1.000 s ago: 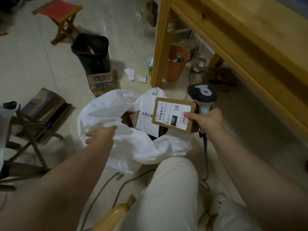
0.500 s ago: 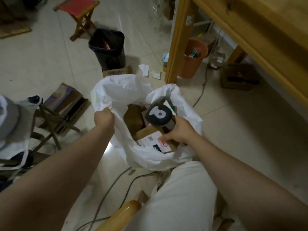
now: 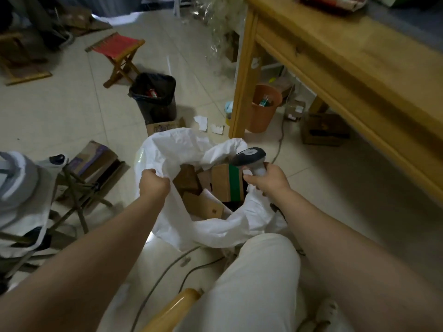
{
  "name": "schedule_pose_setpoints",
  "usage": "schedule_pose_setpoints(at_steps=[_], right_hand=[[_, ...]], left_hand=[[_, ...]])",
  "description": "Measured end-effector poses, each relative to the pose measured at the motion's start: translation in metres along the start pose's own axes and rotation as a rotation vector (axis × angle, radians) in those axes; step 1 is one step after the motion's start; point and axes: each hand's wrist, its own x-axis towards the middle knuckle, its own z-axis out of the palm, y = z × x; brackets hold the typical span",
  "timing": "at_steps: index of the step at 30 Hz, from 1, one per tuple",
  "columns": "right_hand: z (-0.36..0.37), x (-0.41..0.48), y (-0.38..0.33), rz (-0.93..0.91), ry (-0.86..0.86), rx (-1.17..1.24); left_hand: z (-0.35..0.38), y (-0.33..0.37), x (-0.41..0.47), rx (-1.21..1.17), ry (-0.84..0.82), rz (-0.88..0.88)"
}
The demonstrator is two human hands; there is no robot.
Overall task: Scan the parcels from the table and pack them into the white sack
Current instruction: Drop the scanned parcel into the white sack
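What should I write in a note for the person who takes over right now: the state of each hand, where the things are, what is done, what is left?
Left hand: grips the rim of the white sack and holds it open on the floor.
Right hand: holds the scanner at the sack mouth; no parcel in it.
Parcels: several cardboard boxes lie inside the sack.
Done: those boxes are packed.
Left: fetch and scan the next parcel from the table. Little of its top shows, so I cannot tell how many remain.
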Motion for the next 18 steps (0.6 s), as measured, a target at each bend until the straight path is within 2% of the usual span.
schedule_pose_setpoints(at_steps=[6,13,18], right_hand=[[-0.043,-0.038,0.015,0.062,0.036,0.152],[-0.126,-0.097,0.012,0.066,0.190,0.412],[-0.204,-0.142,0.016,0.050,0.385,0.581]], left_hand=[[0.014,0.024,-0.041,0.066,-0.146,0.019],[0.053,0.127,-0.150,0.142,-0.321,0.555],[0.085,0.214,-0.242,0.127,-0.490,0.860]])
